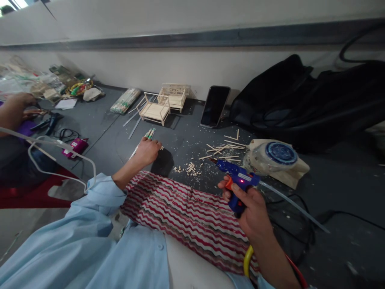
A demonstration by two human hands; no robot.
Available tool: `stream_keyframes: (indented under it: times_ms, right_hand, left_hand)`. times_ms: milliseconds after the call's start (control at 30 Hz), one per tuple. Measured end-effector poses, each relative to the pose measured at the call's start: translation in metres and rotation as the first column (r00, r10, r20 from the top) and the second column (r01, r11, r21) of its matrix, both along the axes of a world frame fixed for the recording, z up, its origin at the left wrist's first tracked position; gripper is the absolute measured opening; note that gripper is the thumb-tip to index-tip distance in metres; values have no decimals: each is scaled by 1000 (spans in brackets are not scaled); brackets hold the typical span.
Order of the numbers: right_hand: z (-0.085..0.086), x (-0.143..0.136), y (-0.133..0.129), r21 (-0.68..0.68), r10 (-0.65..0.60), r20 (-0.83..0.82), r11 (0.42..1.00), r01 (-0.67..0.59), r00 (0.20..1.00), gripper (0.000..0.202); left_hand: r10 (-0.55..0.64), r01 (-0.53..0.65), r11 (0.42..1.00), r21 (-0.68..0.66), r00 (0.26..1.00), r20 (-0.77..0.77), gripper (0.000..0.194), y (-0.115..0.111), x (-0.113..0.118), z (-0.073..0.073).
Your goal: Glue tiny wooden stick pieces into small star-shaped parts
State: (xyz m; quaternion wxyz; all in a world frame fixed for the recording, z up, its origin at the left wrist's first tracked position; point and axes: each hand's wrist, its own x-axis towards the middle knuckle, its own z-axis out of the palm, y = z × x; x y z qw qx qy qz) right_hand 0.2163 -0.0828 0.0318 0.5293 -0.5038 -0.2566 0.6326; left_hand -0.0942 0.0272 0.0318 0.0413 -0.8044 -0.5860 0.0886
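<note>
My right hand (251,204) is wrapped round a blue hot glue gun (237,172), with fingers at its orange trigger. A small red light glows on the gun, its nozzle points left, and a clear glue stick (294,204) sticks out behind. My left hand (147,151) rests low over the table with fingers curled down; what they hold is hidden. Small wooden bits show by its fingertips, and a green-and-pale bundle of sticks (149,133) lies just beyond. Between the hands is a pile of short wooden pieces (192,169). Thin wooden sticks (222,149) lie beyond the gun's nozzle.
Two miniature wooden furniture frames (155,111) stand at the back, beside a packet of sticks (125,100) and a propped phone (215,106). A blue-lidded jar (281,153) and black bag (300,100) are right. A striped cloth (180,212) covers the front. Another person's arm (13,110) is left.
</note>
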Motion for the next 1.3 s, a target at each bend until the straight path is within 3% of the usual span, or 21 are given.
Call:
stream_keyframes:
  times_ms: [167, 267, 333, 400, 467, 500, 567, 667, 967, 1300]
  right_hand:
    - [1, 1, 0, -6, -6, -17, 1000, 6, 1000, 31]
    - [1, 1, 1, -5, -12, -26, 1000, 12, 1000, 31]
    - [1, 1, 1, -7, -21, -30, 1000, 21, 999, 31]
    - [1, 1, 1, -10, -27, -28, 1000, 26, 999, 32]
    - [0, 0, 1, -11, -21, -27, 1000, 20, 999, 32]
    - [0, 0, 1, -10, -17, -26, 1000, 16, 1000, 31]
    - [0, 0, 2, -8, -13, -22, 1000, 13, 1000, 31]
    - [1, -1, 3, -12, -17, -17, 1000, 17, 1000, 30]
    - [-2, -1, 3, -45, -25, -11, 999, 24, 1000, 34]
    - [-3, 0, 4, -69, -29, 0, 997, 29, 1000, 34]
  left_hand:
    - [12, -14, 999, 29, 997, 72, 25, 1, -4, 0]
    - [29, -54, 996, 71, 950, 311, 20, -1, -9, 0]
    - [3, -51, 996, 66, 811, 585, 19, -5, -13, -1]
    - [-21, -17, 999, 37, 564, 826, 21, -10, -14, -5]
    - [-7, 8, 1000, 4, 337, 942, 26, -15, -13, -11]
    - [3, 14, 1000, -7, 264, 965, 27, -16, -13, -14]
    - [5, 8, 1000, -7, 208, 978, 28, -18, -12, -19]
    - [-25, -44, 998, 39, 274, 961, 28, -17, -15, -26]
    - [-85, -99, 977, 191, 638, 766, 24, -9, -27, -49]
    - [-36, -159, 969, 188, 663, 748, 23, -8, -31, -65]
